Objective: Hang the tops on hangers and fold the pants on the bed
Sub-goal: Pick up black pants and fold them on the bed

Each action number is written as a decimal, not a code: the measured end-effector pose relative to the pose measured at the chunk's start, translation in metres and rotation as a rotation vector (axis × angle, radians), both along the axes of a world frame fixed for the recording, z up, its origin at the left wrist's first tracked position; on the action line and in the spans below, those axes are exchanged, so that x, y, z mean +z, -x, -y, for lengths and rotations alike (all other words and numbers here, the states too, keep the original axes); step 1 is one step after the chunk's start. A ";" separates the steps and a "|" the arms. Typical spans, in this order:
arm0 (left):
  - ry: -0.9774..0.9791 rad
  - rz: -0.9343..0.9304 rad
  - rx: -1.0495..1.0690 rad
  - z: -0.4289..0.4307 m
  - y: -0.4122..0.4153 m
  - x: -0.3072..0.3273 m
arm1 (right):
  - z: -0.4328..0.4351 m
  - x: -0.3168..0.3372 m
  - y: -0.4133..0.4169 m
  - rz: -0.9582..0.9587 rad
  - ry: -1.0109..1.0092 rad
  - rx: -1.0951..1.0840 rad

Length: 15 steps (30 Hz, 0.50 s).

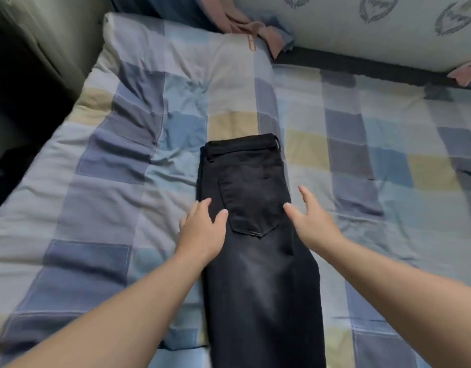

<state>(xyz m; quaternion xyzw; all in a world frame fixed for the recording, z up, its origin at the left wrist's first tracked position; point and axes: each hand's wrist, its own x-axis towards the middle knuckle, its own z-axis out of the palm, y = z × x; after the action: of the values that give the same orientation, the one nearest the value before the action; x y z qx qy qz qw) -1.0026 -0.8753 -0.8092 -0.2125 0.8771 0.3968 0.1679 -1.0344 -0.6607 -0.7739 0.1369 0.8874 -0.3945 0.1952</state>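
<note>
1. The bed's checked cotton cover (362, 144), in blue, grey, cream and yellow squares, lies wrinkled. A matching checked pillow (176, 75) sits at the far end.
2. Behind it runs a pale padded panel with stitched leaf crests (362, 27). A crumpled pink garment (258, 30) lies against it.
3. Faded black denim jeans (255, 274) lie mid-bed, folded lengthwise, back pocket (247, 205) up and waistband farthest away.
4. The left hand (202, 232) rests flat, fingers spread, on the jeans' left edge.
5. The right hand (311, 221), fingers straight, is at their right edge; I cannot tell whether it touches them.
</note>
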 end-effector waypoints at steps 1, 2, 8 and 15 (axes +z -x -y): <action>0.016 0.021 -0.051 -0.002 -0.018 -0.009 | -0.001 -0.011 -0.014 0.017 0.013 0.019; 0.039 0.040 -0.100 -0.005 -0.034 -0.015 | -0.002 -0.022 -0.026 0.029 0.029 0.038; 0.265 0.039 -0.335 -0.024 -0.120 -0.026 | -0.020 -0.052 -0.098 0.135 -0.061 0.147; 0.294 0.162 -0.424 -0.054 -0.236 -0.014 | -0.042 -0.048 -0.196 0.263 -0.156 0.258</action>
<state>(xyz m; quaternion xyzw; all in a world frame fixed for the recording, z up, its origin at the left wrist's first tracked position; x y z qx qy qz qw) -0.7667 -0.8218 -0.8231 -0.0772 0.9339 0.2025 0.2844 -0.8388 -0.6187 -0.8221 0.0872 0.8923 -0.2750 0.3472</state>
